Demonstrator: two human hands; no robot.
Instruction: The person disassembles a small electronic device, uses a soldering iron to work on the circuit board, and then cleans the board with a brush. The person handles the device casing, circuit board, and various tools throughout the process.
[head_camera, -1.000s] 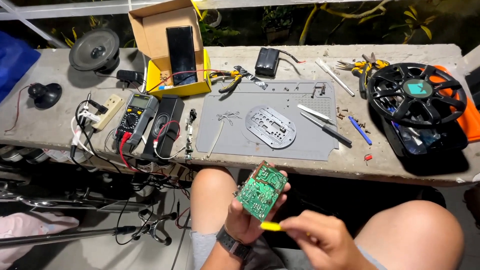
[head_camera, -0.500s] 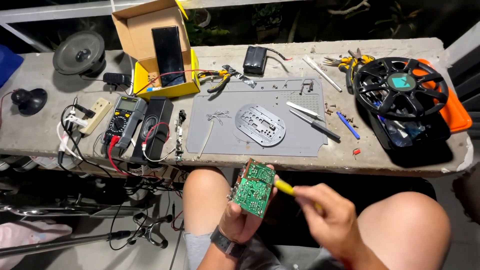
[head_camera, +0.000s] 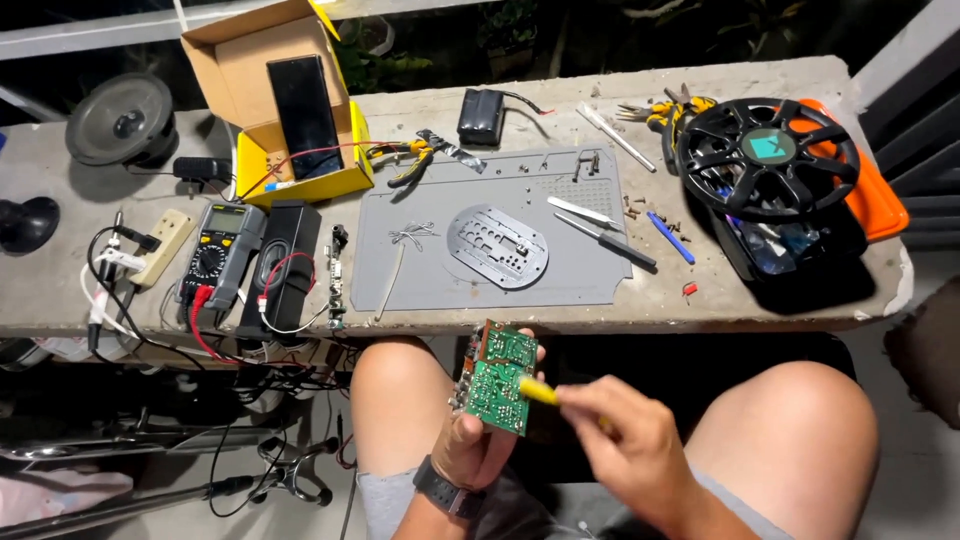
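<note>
Step in hand, by judgement: cleaning or probing the face of the circuit board, which is held over the lap, just below the table edge. The left hand is clenched around the board's lower edge, tilting its green face up. The right hand grasps a slim yellow tool, its tip touching the board; the tool is blurred, so its kind cannot be told.

The next move likely calls for a steady left grip and light pressure, since the board is thin, rigid and studded with small parts.

On the table: a flat grey rubbery mat carrying a perforated oval metal plate; a round black ribbed grille; a multimeter with red leads; an open cardboard box.
</note>
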